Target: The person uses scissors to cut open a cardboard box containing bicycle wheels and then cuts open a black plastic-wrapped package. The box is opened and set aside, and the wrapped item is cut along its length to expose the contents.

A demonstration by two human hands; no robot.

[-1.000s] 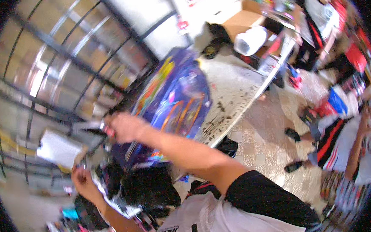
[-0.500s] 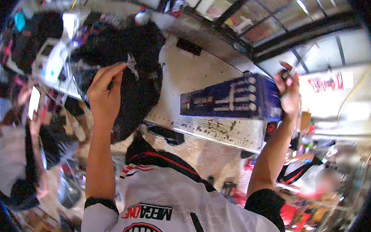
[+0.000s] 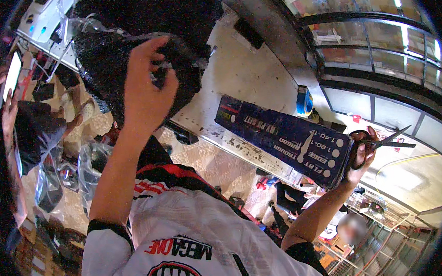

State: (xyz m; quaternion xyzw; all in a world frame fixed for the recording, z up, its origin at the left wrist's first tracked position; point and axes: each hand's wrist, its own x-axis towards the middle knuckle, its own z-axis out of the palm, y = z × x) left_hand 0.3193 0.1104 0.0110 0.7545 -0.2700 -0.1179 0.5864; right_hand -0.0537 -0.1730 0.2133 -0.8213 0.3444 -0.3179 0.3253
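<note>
Nearest, the left hand (image 3: 152, 86) has moved over the crumpled black wrapping (image 3: 98, 69); half a second ago it was raised, pinching a clear scrap. Its fingers are now curled toward the thumb, and whether they grip anything I cannot tell. The right hand (image 3: 361, 149) was a blur then; now it clearly has its fingers wrapped round the handles of a pair of scissors (image 3: 394, 140), blades spread and pointing away to the right, the hand against the end of the long box (image 3: 276, 137). That box, nearly level in view before, now slants down to the right above the white table (image 3: 250, 75); whether its right end is lifted I cannot tell. It is dark blue, narrow and straight-edged, with white lettering along the visible side and white dots across its right end. Beyond it stands a blue-and-yellow item (image 3: 304, 101); far left, another person's hand holds a bright-screened phone (image 3: 11, 75).
</note>
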